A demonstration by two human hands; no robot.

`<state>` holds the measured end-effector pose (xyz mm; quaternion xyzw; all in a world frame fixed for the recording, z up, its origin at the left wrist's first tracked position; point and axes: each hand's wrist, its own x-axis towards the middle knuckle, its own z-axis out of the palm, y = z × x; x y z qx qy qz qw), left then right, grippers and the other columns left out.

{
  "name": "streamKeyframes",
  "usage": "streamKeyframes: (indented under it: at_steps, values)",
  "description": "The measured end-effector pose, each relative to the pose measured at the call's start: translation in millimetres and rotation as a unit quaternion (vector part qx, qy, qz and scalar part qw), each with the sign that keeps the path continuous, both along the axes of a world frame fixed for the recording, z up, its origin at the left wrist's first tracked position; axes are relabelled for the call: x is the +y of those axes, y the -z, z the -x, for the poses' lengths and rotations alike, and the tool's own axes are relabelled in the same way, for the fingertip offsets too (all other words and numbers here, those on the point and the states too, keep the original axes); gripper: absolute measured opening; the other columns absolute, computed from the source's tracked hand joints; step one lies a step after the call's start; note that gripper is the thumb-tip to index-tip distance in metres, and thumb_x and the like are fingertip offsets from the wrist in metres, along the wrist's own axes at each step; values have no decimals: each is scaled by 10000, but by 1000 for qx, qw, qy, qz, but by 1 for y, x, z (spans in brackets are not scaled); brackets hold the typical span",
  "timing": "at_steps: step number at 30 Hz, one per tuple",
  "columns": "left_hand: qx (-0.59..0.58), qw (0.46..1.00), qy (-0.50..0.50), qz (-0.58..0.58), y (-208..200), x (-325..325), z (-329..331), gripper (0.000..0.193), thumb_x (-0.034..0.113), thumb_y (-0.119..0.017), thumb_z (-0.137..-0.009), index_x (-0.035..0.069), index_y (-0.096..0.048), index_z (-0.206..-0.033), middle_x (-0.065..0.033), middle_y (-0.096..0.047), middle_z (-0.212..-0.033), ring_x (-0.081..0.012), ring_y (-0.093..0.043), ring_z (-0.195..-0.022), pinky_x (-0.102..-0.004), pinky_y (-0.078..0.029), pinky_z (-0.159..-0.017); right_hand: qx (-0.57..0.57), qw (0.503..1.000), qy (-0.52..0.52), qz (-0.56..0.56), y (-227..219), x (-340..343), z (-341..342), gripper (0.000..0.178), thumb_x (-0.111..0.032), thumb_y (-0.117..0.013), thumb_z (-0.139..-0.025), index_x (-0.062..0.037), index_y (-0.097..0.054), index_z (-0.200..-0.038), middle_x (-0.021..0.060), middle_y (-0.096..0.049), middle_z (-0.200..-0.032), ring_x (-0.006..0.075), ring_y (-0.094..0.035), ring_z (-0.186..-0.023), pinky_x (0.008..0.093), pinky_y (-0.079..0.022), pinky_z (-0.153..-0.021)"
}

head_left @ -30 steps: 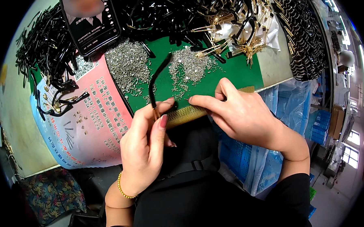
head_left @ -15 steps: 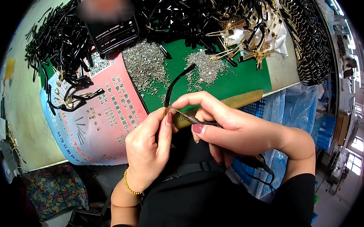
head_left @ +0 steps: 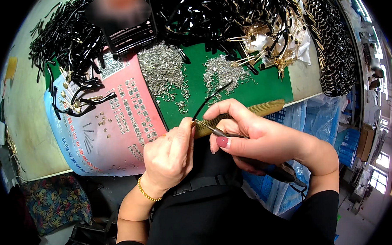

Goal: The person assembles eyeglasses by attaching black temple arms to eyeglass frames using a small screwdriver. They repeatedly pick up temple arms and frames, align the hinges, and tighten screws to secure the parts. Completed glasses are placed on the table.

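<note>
Pinched between the thumb and fingers of my left hand is a slim black eyeglass temple. It slants up and to the right from my fingertips, its curved end over the green mat. My right hand is closed round a dark powered screwdriver, thumb along its front part and index finger raised off it. The thin bit points left and meets the temple's lower end at my left fingertips. Whether a screw sits there is too small to tell. Left of the mat lies a printed sheet with several small metal parts.
Silver screws form a large pile and a smaller pile on the green mat. Black temples heap along the back, around a phone. Gold-and-black frame parts lie at right. A yellowish ribbed strip edges the table.
My left hand has shifted right, and the temple leans further right. My right index finger has lifted away from the temple's end, while the screwdriver's body has swung into fuller view.
</note>
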<state>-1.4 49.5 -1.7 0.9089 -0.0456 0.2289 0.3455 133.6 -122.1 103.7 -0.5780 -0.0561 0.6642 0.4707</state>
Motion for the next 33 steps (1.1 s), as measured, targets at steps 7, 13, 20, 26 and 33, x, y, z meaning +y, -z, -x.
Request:
streamKeyframes:
  at_steps: [7, 13, 20, 26, 33]
  values:
    - [-4, 995, -100, 26, -25, 34, 22, 354, -39, -633, -949, -64, -624, -1301, -104, -727, -882, -200, -701, -670, -296, -556, -620, -439, 870, -218, -40, -19, 23, 19, 481, -199, -632, -993, -30, -434, -1398, 233, -612, -1211, 429, -666, -1000, 480, -565, -775]
    - [-128, 902, -248, 329, -18, 103, 32, 246, 52, -486, -1077, -31, -531, -1304, -117, -599, -1223, -124, -602, -1007, -266, -504, -874, -705, 655, -240, -131, 28, 137, 13, 274, -46, -634, -847, 41, -514, -1077, 224, -575, -972, 417, -668, -724, 461, -562, -617]
    - [34, 949, -311, 45, -44, 177, 33, 95, 25, -734, -927, 29, -757, -1019, -15, -452, -758, -108, -427, -667, -262, -356, -601, -695, 644, -264, -180, 22, 169, 11, 228, -13, -633, -803, 49, -544, -1004, 208, -630, -931, 398, -680, -752, 465, -557, -626]
    - [151, 975, -145, -76, -49, 188, 4, 209, -117, -669, -771, 14, -682, -933, -105, -557, -880, -259, -634, -796, -358, -511, -707, -338, 918, -158, -136, -6, 117, -10, 201, -60, -587, -913, 5, -598, -1103, 71, -646, -924, 90, -554, -731, 288, -496, -675]
    - [99, 985, -137, -33, -55, 176, -6, 286, -112, -585, -856, 62, -636, -1079, -122, -659, -929, -307, -684, -834, -395, -540, -712, -175, 981, -29, -82, -12, 67, -15, 366, -139, -588, -1019, 1, -549, -1354, -16, -575, -914, 37, -530, -638, 221, -477, -558]
